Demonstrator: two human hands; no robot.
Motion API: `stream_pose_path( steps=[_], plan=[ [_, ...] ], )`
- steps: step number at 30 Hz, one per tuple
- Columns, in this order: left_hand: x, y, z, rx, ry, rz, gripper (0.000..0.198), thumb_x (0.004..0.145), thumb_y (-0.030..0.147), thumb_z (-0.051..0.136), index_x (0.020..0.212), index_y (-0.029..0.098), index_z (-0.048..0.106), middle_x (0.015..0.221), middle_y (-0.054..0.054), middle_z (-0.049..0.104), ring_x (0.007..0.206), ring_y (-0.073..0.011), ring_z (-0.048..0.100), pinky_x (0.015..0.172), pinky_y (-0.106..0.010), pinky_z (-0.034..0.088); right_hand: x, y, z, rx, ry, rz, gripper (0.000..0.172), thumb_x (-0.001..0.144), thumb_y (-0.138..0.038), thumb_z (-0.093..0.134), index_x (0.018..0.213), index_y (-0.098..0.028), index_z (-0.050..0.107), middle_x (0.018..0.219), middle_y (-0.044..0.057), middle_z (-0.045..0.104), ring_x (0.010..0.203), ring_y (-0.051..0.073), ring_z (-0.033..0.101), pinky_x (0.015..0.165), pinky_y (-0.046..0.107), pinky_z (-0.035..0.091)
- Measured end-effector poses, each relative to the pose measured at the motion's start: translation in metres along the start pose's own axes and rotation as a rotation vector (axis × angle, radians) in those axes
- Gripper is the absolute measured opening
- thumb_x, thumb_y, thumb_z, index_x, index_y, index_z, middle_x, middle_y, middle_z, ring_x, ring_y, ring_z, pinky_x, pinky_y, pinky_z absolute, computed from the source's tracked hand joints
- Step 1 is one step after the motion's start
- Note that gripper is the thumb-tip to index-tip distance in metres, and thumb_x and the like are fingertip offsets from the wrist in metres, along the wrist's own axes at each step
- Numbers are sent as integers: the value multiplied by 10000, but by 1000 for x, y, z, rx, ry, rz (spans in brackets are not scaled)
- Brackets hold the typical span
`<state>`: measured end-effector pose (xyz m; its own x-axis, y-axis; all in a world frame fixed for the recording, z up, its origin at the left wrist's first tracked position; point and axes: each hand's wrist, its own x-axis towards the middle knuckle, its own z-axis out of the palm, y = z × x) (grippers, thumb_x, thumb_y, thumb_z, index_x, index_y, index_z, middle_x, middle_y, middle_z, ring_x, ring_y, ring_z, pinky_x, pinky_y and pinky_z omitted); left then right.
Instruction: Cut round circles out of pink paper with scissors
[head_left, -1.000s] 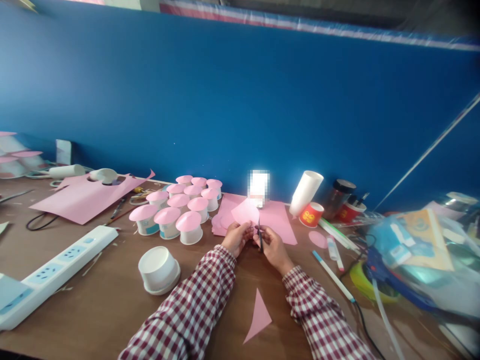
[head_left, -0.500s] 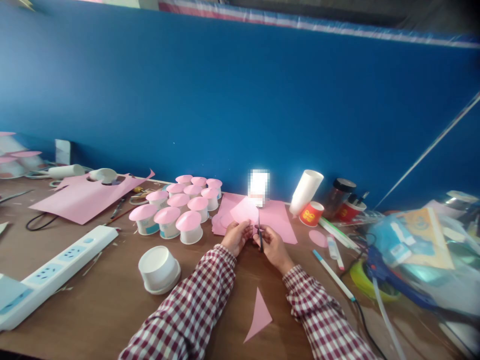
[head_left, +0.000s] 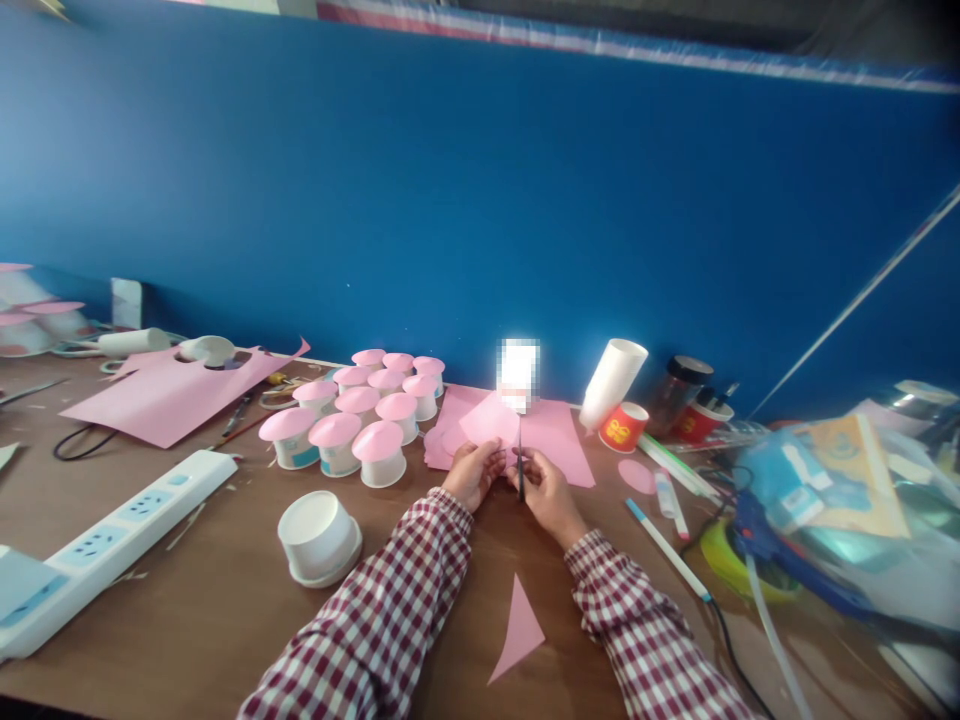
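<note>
My left hand (head_left: 478, 474) is closed on a piece of pink paper (head_left: 489, 420) and holds it up near the middle of the table. Close beside it, my right hand (head_left: 550, 494) grips a pair of dark scissors (head_left: 520, 470), blades pointing away from me at the right side of that paper. Beneath and behind both hands lies a stack of pink sheets (head_left: 559, 440). A pink curved-edged scrap (head_left: 517, 635) rests on the table between my forearms. My fingers partly hide the paper's lower edge and the scissor handles.
Several white cups with pink paper cone tops (head_left: 379, 443) stand to the left, near an upturned white tub (head_left: 316, 535) and a power strip (head_left: 127, 545). At the right are a red paper cup (head_left: 622, 428), a marker (head_left: 667, 550) and a blue glue gun (head_left: 787, 570).
The scissors have shifted very slightly in my right hand, and their blades look more upright. Everything else looks the same.
</note>
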<state>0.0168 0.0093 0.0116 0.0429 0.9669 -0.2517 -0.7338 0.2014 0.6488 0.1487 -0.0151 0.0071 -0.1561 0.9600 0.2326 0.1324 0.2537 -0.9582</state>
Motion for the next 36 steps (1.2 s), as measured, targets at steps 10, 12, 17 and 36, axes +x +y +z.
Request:
stream_pose_path(
  steps=[10, 12, 17, 36],
  plan=[
    [-3, 1, 3, 20, -12, -2, 122, 702, 131, 707, 699, 99, 589, 585, -33, 610, 538, -81, 590, 516, -159, 468, 1, 1, 0, 11, 6, -15, 402, 760, -392, 658, 1068, -156, 554, 806, 59, 659, 770, 209, 651, 655, 315, 546],
    [-2, 1, 2, 12, -20, -3, 100, 716, 126, 692, 706, 97, 597, 587, -34, 614, 541, -81, 591, 519, -160, 470, 1, 2, 0, 5, 8, -22, 398, 759, -381, 662, 1072, -159, 554, 825, 62, 661, 785, 208, 649, 679, 317, 545],
    [0, 0, 0, -3, -32, -2, 55, 745, 108, 655, 726, 88, 608, 605, -40, 625, 550, -84, 598, 525, -164, 485, 0, 0, 0, -5, 29, -45, 422, 753, -367, 672, 1094, -155, 541, 895, 82, 670, 831, 212, 650, 733, 328, 538],
    [-4, -1, 4, 15, 23, 33, 123, 678, 128, 724, 725, 61, 632, 628, -52, 638, 558, -84, 603, 519, -152, 496, 4, 5, -2, 17, -8, 27, 450, 837, -464, 538, 1144, -136, 516, 814, 65, 659, 686, 183, 632, 533, 281, 517]
  ],
)
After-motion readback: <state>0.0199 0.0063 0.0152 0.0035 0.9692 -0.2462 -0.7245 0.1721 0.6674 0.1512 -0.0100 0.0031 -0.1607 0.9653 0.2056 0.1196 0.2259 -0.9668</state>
